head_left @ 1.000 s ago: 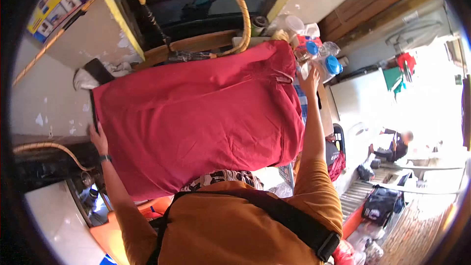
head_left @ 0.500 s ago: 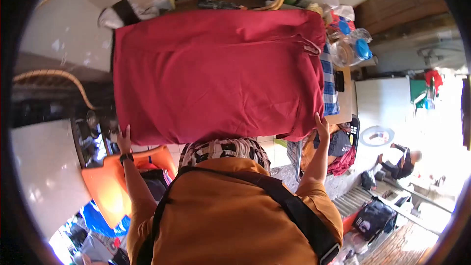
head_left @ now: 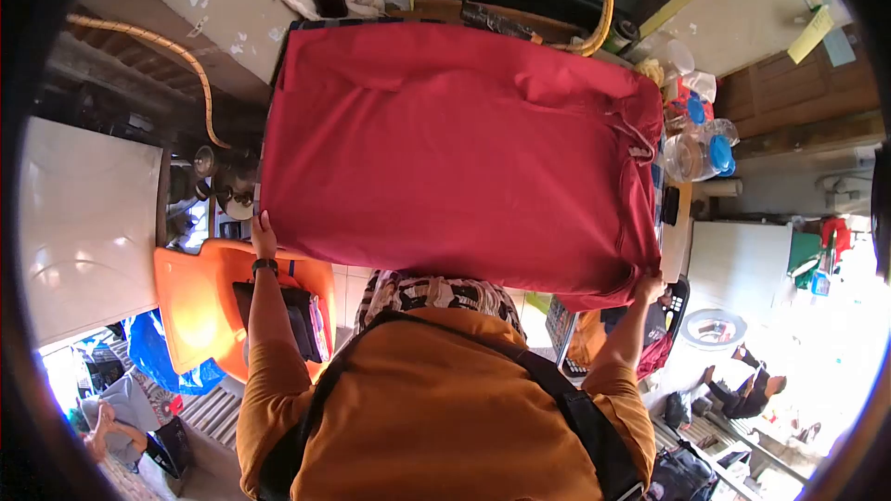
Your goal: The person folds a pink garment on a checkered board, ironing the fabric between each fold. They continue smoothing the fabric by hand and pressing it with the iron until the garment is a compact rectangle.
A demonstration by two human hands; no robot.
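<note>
A large dark red cloth (head_left: 445,167) lies spread over a table in front of me, mostly smooth, with folds along its far and right sides. My right hand (head_left: 650,288) is closed on its near right corner, which hangs past the table edge. At the near left corner, my left hand (head_left: 264,237) pinches the cloth's edge, some of its fingers hidden. A checked cloth (head_left: 658,195) peeks out from underneath along the right. A small white-edged opening (head_left: 639,150) shows in the red fabric near the right side.
An orange plastic chair (head_left: 200,288) with dark clothes stands left of me. On the right are clear jars with blue lids (head_left: 691,156) and a basket of clothes (head_left: 673,311). A yellow-brown hose (head_left: 603,0) hangs at the back. Other people sit at both lower sides.
My right hand has moved nearer to me and closed on the cloth's corner, drawing it over the near edge. The cloth covers more of the checked cloth; my view has turned slightly.
</note>
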